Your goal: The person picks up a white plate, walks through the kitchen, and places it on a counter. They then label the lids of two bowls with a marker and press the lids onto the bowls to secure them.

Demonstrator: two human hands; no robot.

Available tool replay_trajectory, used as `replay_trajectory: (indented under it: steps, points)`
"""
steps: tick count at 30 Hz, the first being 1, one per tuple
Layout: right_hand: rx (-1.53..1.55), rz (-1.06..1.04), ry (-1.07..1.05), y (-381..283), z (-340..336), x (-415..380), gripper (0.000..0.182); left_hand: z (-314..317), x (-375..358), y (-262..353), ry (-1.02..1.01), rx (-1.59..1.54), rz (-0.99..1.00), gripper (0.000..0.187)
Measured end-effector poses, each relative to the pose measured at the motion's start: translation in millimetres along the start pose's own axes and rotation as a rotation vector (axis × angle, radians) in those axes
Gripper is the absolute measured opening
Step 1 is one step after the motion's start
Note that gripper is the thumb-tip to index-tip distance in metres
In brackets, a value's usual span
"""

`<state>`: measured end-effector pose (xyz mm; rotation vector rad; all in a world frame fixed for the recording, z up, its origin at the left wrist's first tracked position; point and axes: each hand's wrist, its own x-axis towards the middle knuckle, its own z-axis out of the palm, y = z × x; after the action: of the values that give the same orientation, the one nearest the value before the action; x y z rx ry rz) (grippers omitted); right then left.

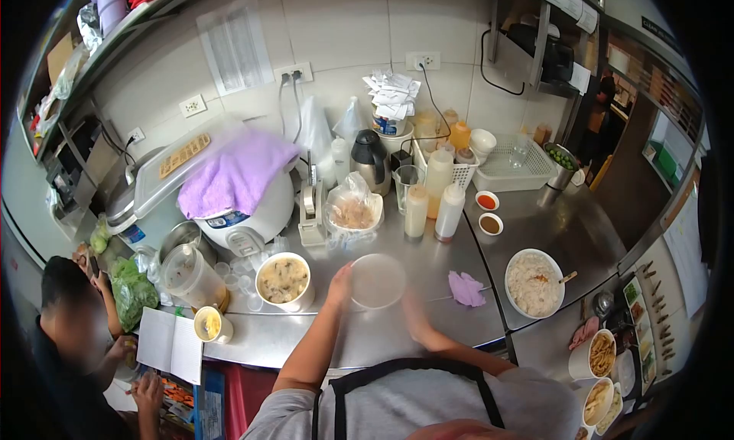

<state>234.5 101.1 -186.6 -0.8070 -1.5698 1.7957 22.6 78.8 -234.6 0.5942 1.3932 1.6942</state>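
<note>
My left hand (340,284) holds the left rim of a round translucent lid (378,281) above the steel counter (359,340). My right hand (415,318), smeared by motion, is just off the lid's lower right side; its fingers cannot be made out. Left of the lid stands a white tub (284,282) of pale soup with dark pieces, uncovered. A crumpled purple cloth (466,289) lies on the steel to the right of my right hand. Farther right is a large white bowl (534,284) of rice-like food with a spoon in it.
Squeeze bottles (439,178) and a thermos (370,162) stand at the back. A purple towel (237,172) drapes a rice cooker (264,218). Small sauce cups (490,224) sit right of centre. A co-worker (73,340) is at the left, near an open notebook (170,344).
</note>
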Motion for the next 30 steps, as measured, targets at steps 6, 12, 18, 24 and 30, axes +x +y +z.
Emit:
replay_trajectory:
  steps: [6,12,18,24,30]
  points:
    - [0.159,0.051,0.141,45,12,42,0.047,-31,3,-48,0.017,0.216,0.024,0.031]
    - [-0.011,0.212,-0.008,11,11,60,0.05,-36,-30,-11,-0.11,0.151,-0.234,0.032]
    - [-0.255,0.352,-0.388,-6,-11,103,0.054,-36,-42,-1,-0.191,0.041,-0.141,0.034]
    - [-0.954,-0.13,-0.365,-89,21,193,0.034,-25,-53,21,-0.191,0.058,-0.068,0.047]
    - [-0.516,-0.188,-0.305,-113,118,303,0.025,-47,-33,-41,-0.245,0.122,-0.019,0.038]
